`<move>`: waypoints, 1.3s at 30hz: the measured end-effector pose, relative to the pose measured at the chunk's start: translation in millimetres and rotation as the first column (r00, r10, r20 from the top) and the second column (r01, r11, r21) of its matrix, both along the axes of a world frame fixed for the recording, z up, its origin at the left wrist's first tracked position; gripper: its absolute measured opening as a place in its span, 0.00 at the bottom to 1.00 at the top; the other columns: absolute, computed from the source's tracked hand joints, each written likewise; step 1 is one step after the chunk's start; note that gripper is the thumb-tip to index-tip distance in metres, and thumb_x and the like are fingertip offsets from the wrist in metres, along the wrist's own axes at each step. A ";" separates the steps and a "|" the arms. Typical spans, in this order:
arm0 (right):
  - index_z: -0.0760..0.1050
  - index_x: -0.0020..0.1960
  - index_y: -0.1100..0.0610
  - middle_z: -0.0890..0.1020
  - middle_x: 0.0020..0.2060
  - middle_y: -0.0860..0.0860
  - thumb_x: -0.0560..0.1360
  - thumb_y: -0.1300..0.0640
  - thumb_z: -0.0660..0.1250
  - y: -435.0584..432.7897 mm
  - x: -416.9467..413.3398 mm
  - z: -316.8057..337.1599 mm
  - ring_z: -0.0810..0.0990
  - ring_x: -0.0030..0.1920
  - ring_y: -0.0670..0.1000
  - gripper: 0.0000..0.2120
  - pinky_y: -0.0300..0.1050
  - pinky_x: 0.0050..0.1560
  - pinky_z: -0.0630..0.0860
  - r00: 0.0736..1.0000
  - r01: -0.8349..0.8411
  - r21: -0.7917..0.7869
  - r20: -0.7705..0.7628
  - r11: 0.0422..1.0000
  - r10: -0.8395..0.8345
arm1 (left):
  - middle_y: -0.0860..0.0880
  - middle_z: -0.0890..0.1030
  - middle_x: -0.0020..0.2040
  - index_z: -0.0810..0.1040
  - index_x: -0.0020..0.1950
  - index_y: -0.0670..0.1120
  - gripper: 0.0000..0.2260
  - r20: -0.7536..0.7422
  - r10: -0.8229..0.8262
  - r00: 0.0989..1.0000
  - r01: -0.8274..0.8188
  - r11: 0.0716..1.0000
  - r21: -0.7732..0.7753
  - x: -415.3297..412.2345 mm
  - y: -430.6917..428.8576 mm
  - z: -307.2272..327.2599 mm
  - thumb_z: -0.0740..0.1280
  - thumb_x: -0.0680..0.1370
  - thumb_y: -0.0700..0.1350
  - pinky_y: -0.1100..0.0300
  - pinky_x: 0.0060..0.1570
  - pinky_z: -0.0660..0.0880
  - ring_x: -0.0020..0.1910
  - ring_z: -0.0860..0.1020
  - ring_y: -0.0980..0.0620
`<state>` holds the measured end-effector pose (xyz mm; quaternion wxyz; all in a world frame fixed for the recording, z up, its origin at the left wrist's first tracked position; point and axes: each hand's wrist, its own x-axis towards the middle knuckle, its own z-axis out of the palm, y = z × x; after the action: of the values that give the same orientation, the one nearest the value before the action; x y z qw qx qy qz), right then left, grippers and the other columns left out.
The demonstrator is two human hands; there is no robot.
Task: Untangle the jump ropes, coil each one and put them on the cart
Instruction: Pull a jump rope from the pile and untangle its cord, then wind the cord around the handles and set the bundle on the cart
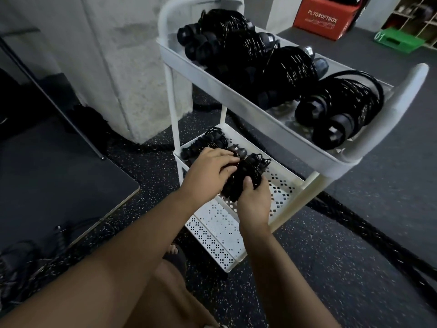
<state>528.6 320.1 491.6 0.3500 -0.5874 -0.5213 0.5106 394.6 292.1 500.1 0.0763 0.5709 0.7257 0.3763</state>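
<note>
Both hands are closed round one coiled jump rope (244,176). My left hand (209,172) wraps its fingers over the upper side of the bundle. My right hand (254,201) grips the near end from below, with the thumb pressed on top.

From the feed I read the bundle as a short, fat coil. Its long axis runs from the right palm away and to the right, and the far end, with its small loops, points into the cart (387,110). It hangs over the near part of the middle shelf (281,185); I cannot tell whether it touches the perforated floor.

Open shelf lies right beneath and just beyond the hands, so I judge the coming move to be a short lowering along that same axis. The right hand is under the coil and nearer that patch, so it seems the one to guide the coil down while the left lets go.

At the shelf's far end another stowed coil (212,139) lies just beside the left knuckles. Above, the top tray (212,75) carries a row of coiled ropes (279,65). On the floor at lower left sits a loose dark heap (16,263), probably ropes left to untangle.
</note>
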 end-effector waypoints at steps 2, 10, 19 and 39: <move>0.75 0.71 0.49 0.84 0.60 0.51 0.85 0.45 0.62 3.0 0.8 -6.9 0.84 0.59 0.55 0.17 0.60 0.65 0.81 0.996 -0.022 0.071 0.089 0.997 0.015 | 0.56 0.80 0.71 0.83 0.71 0.52 0.16 -0.056 -0.023 0.998 0.022 0.999 -0.031 2.5 -1.4 -2.3 0.70 0.84 0.52 0.77 0.70 0.52 0.71 0.68 0.56; 0.56 0.84 0.55 0.71 0.77 0.63 0.88 0.55 0.60 3.3 1.3 -7.1 0.75 0.72 0.64 0.27 0.63 0.75 0.72 0.985 -0.128 0.149 0.137 0.981 0.108 | 0.55 0.72 0.79 0.77 0.77 0.58 0.19 -0.313 -0.088 0.946 0.038 0.986 -0.163 1.7 -5.7 -14.1 0.63 0.86 0.58 0.45 0.69 0.68 0.77 0.65 0.50; 0.52 0.86 0.51 0.60 0.85 0.54 0.79 0.36 0.57 12.9 4.2 -17.9 0.59 0.85 0.57 0.40 0.64 0.83 0.60 0.977 -0.122 0.124 0.188 0.985 0.097 | 0.56 0.62 0.84 0.67 0.83 0.58 0.25 -0.361 -0.174 0.916 0.074 0.959 -0.275 0.5 -11.6 3.9 0.58 0.86 0.62 0.45 0.75 0.61 0.83 0.56 0.53; 0.55 0.86 0.46 0.50 0.87 0.52 0.79 0.53 0.69 -73.0 -66.4 6.4 0.51 0.86 0.56 0.40 0.64 0.83 0.50 0.901 -0.407 0.526 0.366 0.747 0.233 | 0.59 0.85 0.55 0.83 0.64 0.57 0.09 0.275 0.456 0.847 -0.367 0.874 -0.319 -143.9 -238.8 -75.4 0.65 0.87 0.51 0.58 0.50 0.77 0.50 0.82 0.60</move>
<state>462.2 247.1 498.0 0.3447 -0.4154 -0.7910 0.2881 250.7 53.3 424.7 0.1905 0.3120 0.8493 0.3809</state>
